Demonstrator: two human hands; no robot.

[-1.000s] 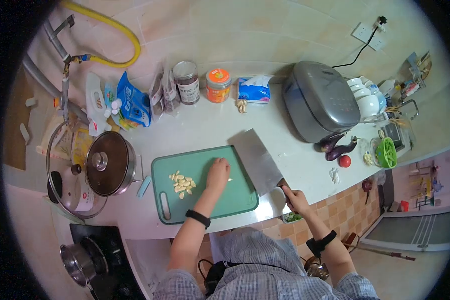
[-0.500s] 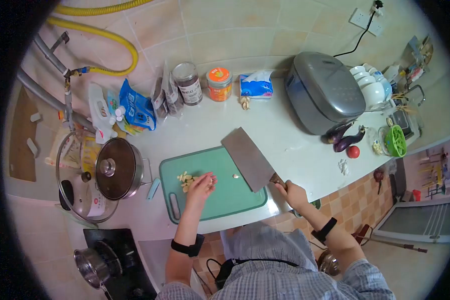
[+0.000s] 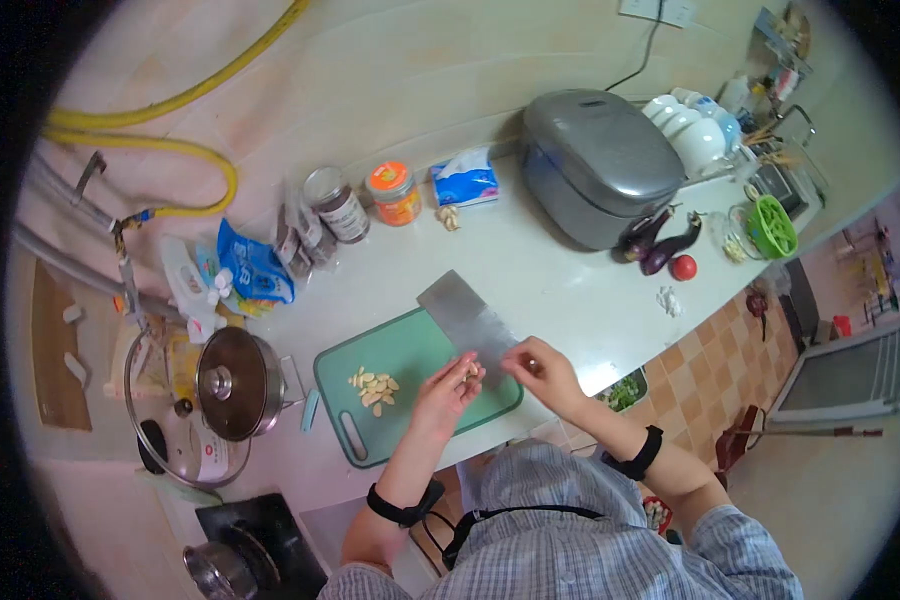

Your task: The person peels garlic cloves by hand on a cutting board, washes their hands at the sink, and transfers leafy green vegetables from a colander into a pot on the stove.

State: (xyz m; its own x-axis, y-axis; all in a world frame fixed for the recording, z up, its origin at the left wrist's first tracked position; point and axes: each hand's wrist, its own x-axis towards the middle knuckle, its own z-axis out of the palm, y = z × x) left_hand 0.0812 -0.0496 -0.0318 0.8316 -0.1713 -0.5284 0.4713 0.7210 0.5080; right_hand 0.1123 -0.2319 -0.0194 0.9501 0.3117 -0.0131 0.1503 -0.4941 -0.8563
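Note:
The green cutting board lies on the white counter, with a small heap of pale garlic slices on its left part. A broad cleaver blade rests across the board's upper right corner; its handle is hidden. My left hand is raised over the board's right half, its fingers curled round a small pale piece that looks like garlic. Just right of it, over the cleaver, my right hand is closed in a loose pinch; whatever it holds, if anything, is too small to name.
A lidded pot and a light-blue object are left of the board. Jars, a tissue pack and garlic line the wall. Rightward are a rice cooker, eggplants, a tomato and a green basket.
My right hand has let go of the cleaver, now lying down, and moved near my left hand. My left hand has moved right, off the garlic slices. The camera view has shifted.

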